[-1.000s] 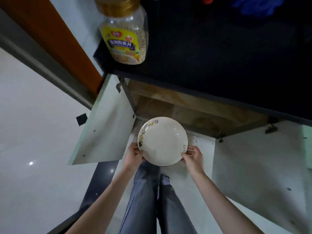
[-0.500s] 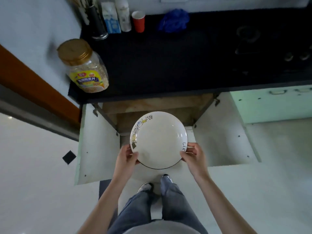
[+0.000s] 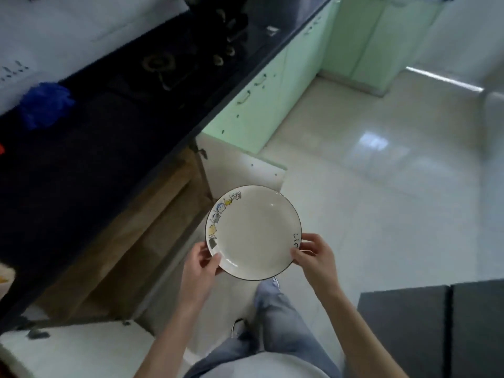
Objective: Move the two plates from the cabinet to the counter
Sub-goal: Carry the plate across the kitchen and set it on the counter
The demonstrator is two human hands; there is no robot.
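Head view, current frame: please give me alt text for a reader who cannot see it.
Both hands hold a white plate by its rim, left hand and right hand at opposite edges, above the floor in front of an open wooden cabinet. The black counter, with a blue cloth on it, runs along the left.

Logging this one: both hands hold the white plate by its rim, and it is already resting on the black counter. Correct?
Not quite. In the head view both hands, left hand and right hand, do hold the white plate by its rim, but it is in the air over the floor, beside the black counter, not on it.
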